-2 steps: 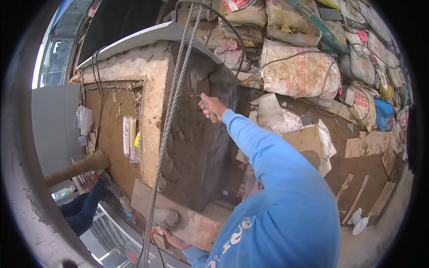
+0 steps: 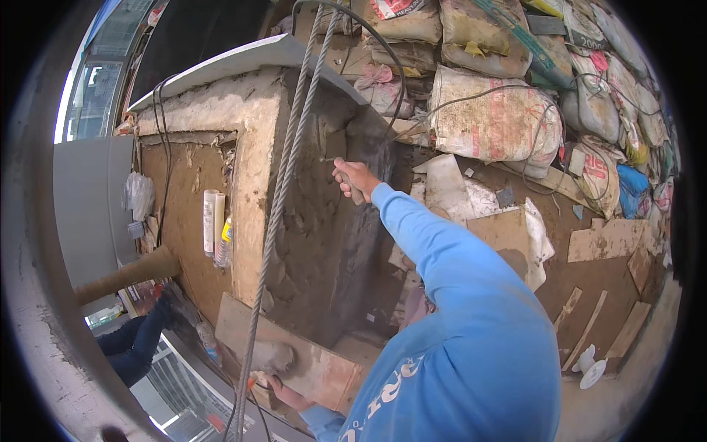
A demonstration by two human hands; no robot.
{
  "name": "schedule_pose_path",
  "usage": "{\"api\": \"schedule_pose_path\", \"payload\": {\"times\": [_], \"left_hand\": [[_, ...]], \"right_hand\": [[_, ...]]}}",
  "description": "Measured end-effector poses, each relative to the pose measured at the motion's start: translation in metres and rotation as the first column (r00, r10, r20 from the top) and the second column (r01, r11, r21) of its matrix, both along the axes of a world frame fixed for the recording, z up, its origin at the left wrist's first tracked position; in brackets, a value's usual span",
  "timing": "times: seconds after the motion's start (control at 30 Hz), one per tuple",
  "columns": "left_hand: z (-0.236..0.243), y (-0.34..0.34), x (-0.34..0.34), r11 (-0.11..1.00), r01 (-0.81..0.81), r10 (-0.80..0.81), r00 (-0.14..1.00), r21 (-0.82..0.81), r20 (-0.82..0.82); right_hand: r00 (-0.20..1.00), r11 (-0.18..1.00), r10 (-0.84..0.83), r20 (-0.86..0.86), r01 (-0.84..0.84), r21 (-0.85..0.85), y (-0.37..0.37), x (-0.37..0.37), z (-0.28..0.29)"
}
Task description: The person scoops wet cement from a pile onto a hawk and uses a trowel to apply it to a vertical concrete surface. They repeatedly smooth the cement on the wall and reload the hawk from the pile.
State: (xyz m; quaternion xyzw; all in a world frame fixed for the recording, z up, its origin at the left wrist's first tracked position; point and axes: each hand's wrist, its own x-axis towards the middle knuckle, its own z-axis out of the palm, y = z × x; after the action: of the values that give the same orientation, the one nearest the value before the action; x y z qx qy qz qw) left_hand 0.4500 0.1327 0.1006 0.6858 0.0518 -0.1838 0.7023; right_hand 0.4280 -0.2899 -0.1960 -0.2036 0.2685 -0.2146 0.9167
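Observation:
My right hand, at the end of a blue sleeve, is closed on a trowel handle against the rough mortar-coated face of a concrete block structure; the trowel's blade is hard to make out. At the bottom, my left hand is closed at the lower edge of a worn board, which carries a lump of grey mortar. A small orange item lies beside those fingers. Twisted steel cables run down in front of the structure, between my view and its pale corner.
Stacked dirty sacks with black wires line the upper right. Boards and torn sheets lie at right. White tubes and a bottle are on the left ledge. A person's jeans-clad legs show lower left, near a rounded post.
My right hand with the trowel handle has shifted very slightly down and to the right along the mortar face. The rest looks nearly the same.

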Motion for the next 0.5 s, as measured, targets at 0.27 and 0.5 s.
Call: {"api": "schedule_pose_path", "payload": {"times": [0.27,0.5], "left_hand": [[-0.027,-0.022,0.007,0.956,0.155,-0.191,0.973,-0.25,-0.128],[-0.033,-0.042,-0.001,0.996,0.08,-0.083,0.993,-0.036,-0.089]], "right_hand": [[0.955,0.974,0.018,-0.297,-0.083,-0.209,0.035,-0.083,-0.018],[0.831,0.982,-0.057,-0.554,-0.055,-0.183,0.004,-0.068,-0.094]]}}
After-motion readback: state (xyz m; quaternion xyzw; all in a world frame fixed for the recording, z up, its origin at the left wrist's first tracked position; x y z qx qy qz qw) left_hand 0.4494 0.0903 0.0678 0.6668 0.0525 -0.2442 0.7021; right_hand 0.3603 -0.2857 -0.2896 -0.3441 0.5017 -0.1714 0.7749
